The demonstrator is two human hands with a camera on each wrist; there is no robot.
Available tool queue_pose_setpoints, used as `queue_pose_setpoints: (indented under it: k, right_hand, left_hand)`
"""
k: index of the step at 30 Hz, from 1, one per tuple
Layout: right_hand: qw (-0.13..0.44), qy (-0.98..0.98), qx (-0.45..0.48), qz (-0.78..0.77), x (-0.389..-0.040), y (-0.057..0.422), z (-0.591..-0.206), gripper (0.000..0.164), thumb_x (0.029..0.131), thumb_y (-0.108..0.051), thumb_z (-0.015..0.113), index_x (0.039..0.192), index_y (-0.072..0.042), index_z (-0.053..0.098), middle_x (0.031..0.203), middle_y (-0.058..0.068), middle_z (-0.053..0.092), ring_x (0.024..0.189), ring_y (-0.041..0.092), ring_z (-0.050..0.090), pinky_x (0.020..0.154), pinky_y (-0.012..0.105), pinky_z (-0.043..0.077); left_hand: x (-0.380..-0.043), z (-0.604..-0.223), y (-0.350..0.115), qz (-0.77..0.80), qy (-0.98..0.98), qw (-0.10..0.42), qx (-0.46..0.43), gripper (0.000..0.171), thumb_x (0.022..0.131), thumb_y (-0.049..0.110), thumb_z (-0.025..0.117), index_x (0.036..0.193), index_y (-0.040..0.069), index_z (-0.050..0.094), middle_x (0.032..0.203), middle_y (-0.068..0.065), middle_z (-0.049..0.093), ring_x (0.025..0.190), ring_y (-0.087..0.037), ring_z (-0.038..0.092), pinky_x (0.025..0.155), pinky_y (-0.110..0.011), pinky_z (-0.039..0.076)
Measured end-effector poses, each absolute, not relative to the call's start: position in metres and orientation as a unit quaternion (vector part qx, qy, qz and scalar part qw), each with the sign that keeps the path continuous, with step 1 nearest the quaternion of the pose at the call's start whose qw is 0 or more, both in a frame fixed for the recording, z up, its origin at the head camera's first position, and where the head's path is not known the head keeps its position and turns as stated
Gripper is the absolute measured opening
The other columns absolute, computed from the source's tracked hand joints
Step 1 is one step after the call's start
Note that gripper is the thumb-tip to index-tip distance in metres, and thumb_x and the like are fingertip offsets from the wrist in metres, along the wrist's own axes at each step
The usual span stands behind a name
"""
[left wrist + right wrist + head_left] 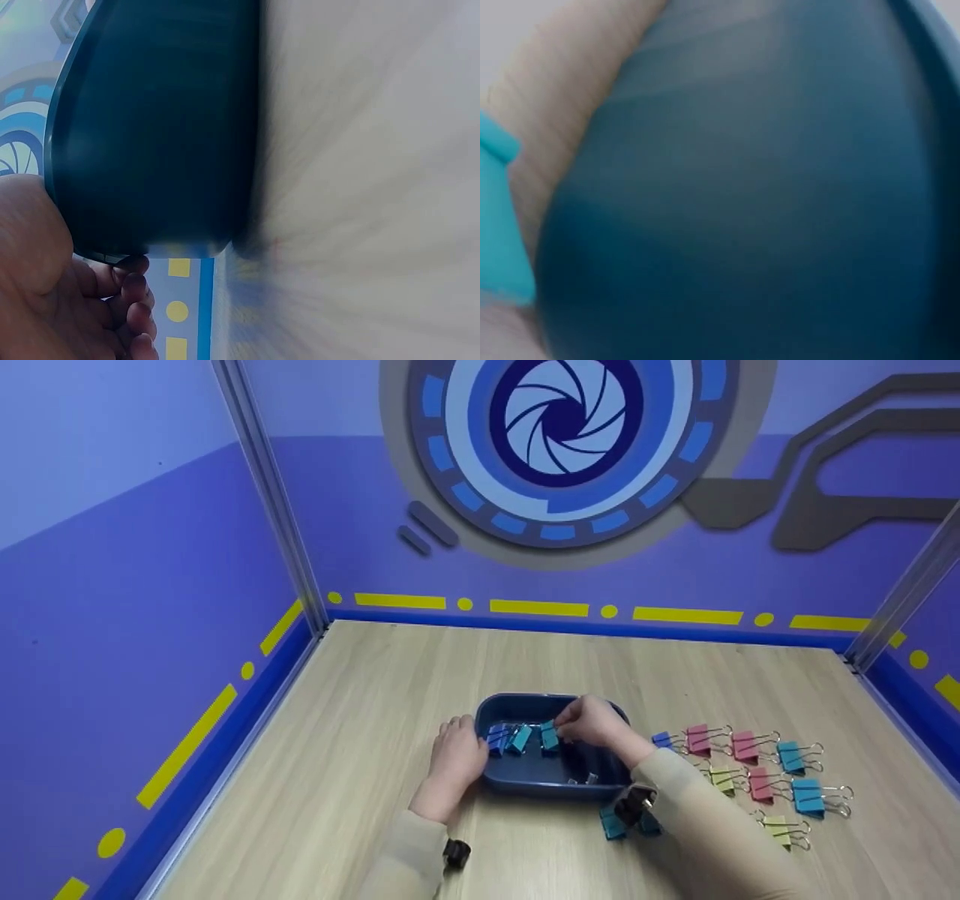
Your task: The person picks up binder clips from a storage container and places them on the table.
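Note:
A dark blue plastic box (551, 790) stands on the table. Against its left rim rests my left hand (459, 754); in the left wrist view the thumb base meets the rim and the fingers curl at the corner. Over the box, my right hand (592, 724) pinches a teal binder clip (550, 739) at its right side. To the left of that clip are another teal binder clip (518, 739) and a blue binder clip (497, 739). Metal clip handles (583, 780) show near the box's front wall. The right wrist view has the blurred box wall (742, 187) and a teal piece (499, 217).
Right of the box lie loose binder clips in rough rows: pink (698, 740), blue (662, 740), yellow (722, 781) and teal (808, 797). More teal clips (612, 823) lie partly under the right forearm. Purple-blue panels (210, 660) wall the table in.

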State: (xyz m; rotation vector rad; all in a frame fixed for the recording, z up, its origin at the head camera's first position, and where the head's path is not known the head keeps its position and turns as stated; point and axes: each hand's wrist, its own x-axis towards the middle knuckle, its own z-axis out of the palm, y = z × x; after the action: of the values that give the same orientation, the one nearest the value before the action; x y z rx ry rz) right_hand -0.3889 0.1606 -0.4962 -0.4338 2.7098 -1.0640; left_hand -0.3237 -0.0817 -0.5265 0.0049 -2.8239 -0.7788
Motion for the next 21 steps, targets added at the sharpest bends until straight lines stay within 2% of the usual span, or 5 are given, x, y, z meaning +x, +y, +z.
queue_pose_setpoints:
  k: [10,13,17,21]
  right_hand:
    - [0.09,0.901,-0.14,-0.401,-0.385,0.179,-0.48,0.014,0.086,0.002,0.071,0.099,0.006,0.076,0.085,0.014,0.077,0.068,0.009,0.066,0.063,0.025,0.055]
    - [0.074,0.898,-0.149,-0.407,-0.381,0.19,-0.47,0.016,0.088,0.001,0.071,0.101,0.008,0.076,0.088,0.017,0.077,0.07,0.009,0.067,0.066,0.031,0.058]
    - [0.068,0.893,-0.145,-0.421,-0.375,0.208,-0.456,0.02,0.091,-0.002,0.069,0.107,0.008,0.074,0.097,0.021,0.077,0.077,0.013,0.071,0.078,0.044,0.061]
    - [0.07,0.894,-0.132,-0.423,-0.363,0.227,-0.443,0.022,0.094,-0.006,0.068,0.113,0.007,0.073,0.103,0.021,0.076,0.087,0.018,0.074,0.085,0.046,0.06]
  left_hand:
    - [-0.322,-0.525,-0.082,-0.266,-0.958,0.105,-0.005,0.031,0.093,0.012,0.064,0.117,-0.007,0.062,0.107,-0.02,0.065,0.101,-0.038,0.059,0.089,-0.052,0.049]
    - [-0.321,-0.524,-0.082,-0.266,-0.958,0.104,-0.004,0.031,0.094,0.012,0.064,0.117,-0.007,0.062,0.106,-0.02,0.065,0.1,-0.037,0.059,0.088,-0.052,0.049]
    - [-0.321,-0.523,-0.082,-0.264,-0.959,0.102,-0.001,0.031,0.094,0.013,0.064,0.118,-0.006,0.062,0.106,-0.02,0.065,0.1,-0.036,0.059,0.089,-0.051,0.049]
    - [-0.322,-0.523,-0.082,-0.265,-0.959,0.097,0.001,0.032,0.094,0.014,0.064,0.119,-0.006,0.062,0.107,-0.02,0.065,0.1,-0.036,0.059,0.089,-0.051,0.049]
